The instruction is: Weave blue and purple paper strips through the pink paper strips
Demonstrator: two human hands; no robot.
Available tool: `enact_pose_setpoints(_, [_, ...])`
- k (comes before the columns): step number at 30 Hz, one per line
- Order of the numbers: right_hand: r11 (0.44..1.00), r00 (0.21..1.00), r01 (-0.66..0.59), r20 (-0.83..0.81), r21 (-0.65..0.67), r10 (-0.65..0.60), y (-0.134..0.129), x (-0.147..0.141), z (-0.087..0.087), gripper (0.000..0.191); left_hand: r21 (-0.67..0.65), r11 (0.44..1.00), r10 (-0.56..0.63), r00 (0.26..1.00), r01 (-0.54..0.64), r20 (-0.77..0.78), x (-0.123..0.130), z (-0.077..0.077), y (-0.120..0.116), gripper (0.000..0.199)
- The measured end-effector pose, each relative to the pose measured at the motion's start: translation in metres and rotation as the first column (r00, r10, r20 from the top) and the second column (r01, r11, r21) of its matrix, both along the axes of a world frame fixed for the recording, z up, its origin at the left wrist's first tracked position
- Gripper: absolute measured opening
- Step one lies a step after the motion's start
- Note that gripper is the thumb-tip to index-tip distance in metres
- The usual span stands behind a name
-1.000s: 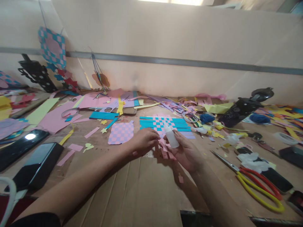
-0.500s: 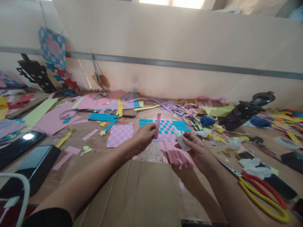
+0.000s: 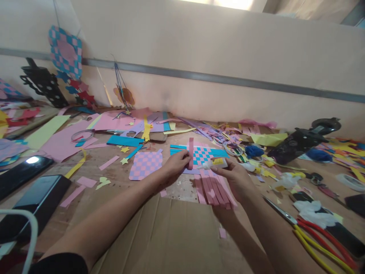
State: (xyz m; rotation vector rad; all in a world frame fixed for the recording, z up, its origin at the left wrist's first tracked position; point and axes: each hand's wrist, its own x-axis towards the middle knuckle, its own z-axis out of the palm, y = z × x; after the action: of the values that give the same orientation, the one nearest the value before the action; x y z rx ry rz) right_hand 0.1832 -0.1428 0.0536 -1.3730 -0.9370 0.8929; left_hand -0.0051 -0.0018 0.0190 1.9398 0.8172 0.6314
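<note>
My left hand [image 3: 179,161] pinches a pink paper strip [image 3: 191,146] that stands up over the left side of a blue and pink woven paper mat [image 3: 203,154]. A small white glue bottle [image 3: 219,163] with a yellow label lies sideways in my right hand [image 3: 232,175]. Its narrow nozzle points left, close to the lower end of the strip; I cannot tell whether it touches. Loose pink strips [image 3: 212,190] hang from the mat's near edge, below my right hand. A pink and purple woven piece [image 3: 146,165] lies left of the mat.
Scissors [image 3: 310,232] with red and yellow handles lie beside my right forearm. Cardboard [image 3: 159,236] covers the near table. A black tumbler [image 3: 296,144] leans at right, and a black box-shaped device [image 3: 45,201] sits at left. Paper scraps [image 3: 114,120] spread along the wall.
My right hand has tipped the glue bottle from upright-leaning to sideways, bringing its nozzle left toward the strip. My left hand keeps its pinch on the strip. The view has shifted slightly.
</note>
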Motion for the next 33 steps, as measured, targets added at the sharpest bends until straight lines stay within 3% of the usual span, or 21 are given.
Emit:
enact_pose_setpoints(9, [0.997,0.995,-0.068,0.07,0.043,0.064,0.017,-0.02,-0.003,0.043,0.015,1.0,-0.024,0.999,0.025,-0.049,0.001,-0.002,0.003,0.022])
enact_pose_setpoints(23, [1.0,0.913,-0.005,0.409,0.024,-0.006,0.024,-0.031,-0.02,0.032,0.058,0.998,0.022,0.998,-0.018,-0.064,0.006,-0.01,0.003,0.02])
enact_pose_setpoints(33, [0.998,0.896,0.046,0.439,0.048,-0.062,0.021,-0.04,-0.018,0.03,0.064,0.997,0.052,0.999,-0.05,-0.016,0.007,-0.018,0.001,0.021])
